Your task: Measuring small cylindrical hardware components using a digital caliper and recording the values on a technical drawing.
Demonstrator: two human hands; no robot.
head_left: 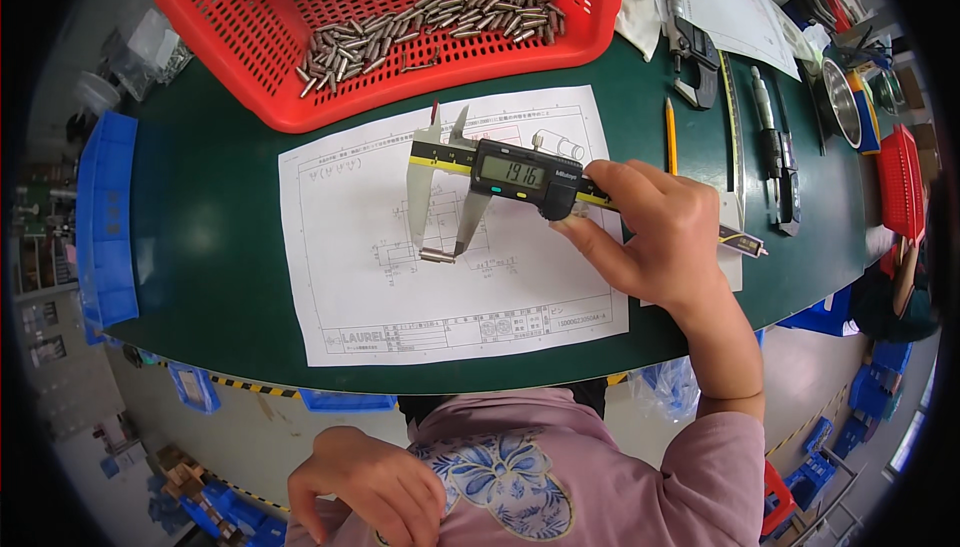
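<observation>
My right hand (655,237) grips a digital caliper (520,172) over the paper drawing, with the thumb under the slide by its thumb wheel. The lower jaws reach down to a small metal pin (437,255), which lies lengthwise between their tips. The display is lit and faces up. My left hand (365,487) is drawn back against my shirt, away from the table. Its fingers are loosely bent, the thumb stands apart, and nothing shows in it. The technical drawing (350,197) lies flat on the green tabletop (230,327).
Behind the drawing stands a red perforated basket (270,107) holding many metal pins (480,7). To the right lie a yellow pencil (671,137), a micrometer (690,52), another micrometer (775,147) and a metal bowl (840,102). A blue bin (107,217) sits at the left edge.
</observation>
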